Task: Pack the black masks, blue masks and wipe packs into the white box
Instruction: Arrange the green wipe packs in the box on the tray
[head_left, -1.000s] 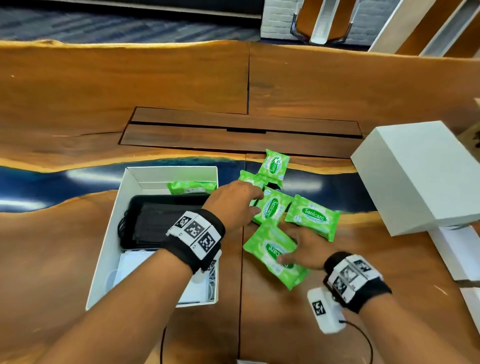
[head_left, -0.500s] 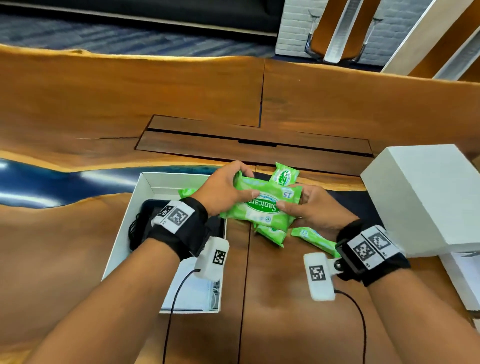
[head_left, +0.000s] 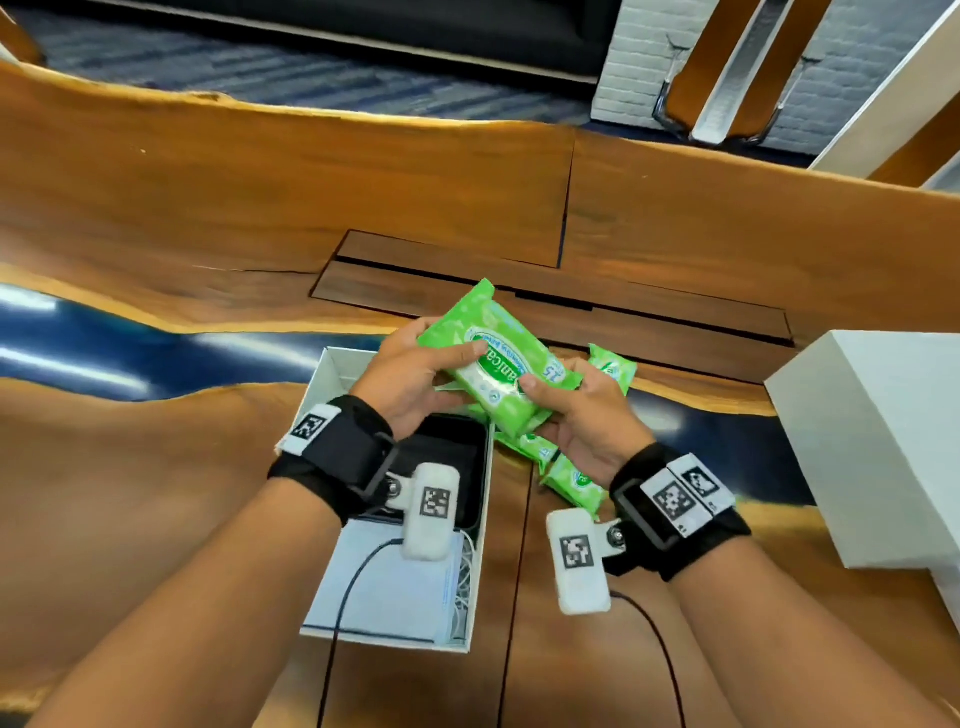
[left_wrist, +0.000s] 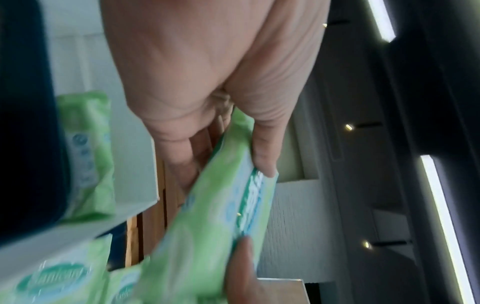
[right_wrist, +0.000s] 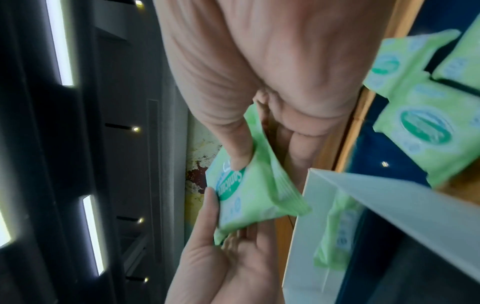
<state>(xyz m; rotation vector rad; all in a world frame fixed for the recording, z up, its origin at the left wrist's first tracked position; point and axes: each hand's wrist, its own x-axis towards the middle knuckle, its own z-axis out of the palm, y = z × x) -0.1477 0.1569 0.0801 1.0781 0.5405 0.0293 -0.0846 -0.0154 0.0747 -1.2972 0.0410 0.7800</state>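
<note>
Both hands hold one green wipe pack (head_left: 496, 358) in the air above the far right corner of the white box (head_left: 332, 371). My left hand (head_left: 415, 376) grips its far end, thumb on top; the same pack (left_wrist: 221, 216) runs between thumb and fingers. My right hand (head_left: 576, 415) pinches the near end of that pack (right_wrist: 249, 191), thumb on the label. A black mask pack (head_left: 457, 452) lies in the box, blue masks (head_left: 395, 587) nearer me. Another wipe pack (left_wrist: 88, 154) lies inside against the far wall. Other wipe packs (head_left: 574, 478) lie on the table.
The white box lid (head_left: 878, 441) sits on the table to the right. A wooden table (head_left: 156, 493) with a blue resin strip carries everything. One more green pack (head_left: 613, 366) lies beyond my right hand. Cables run from the wrist cameras.
Both hands lifted one wipe pack off the pile and turned it from level to slanted, raising its left end and carrying it a little toward the box.
</note>
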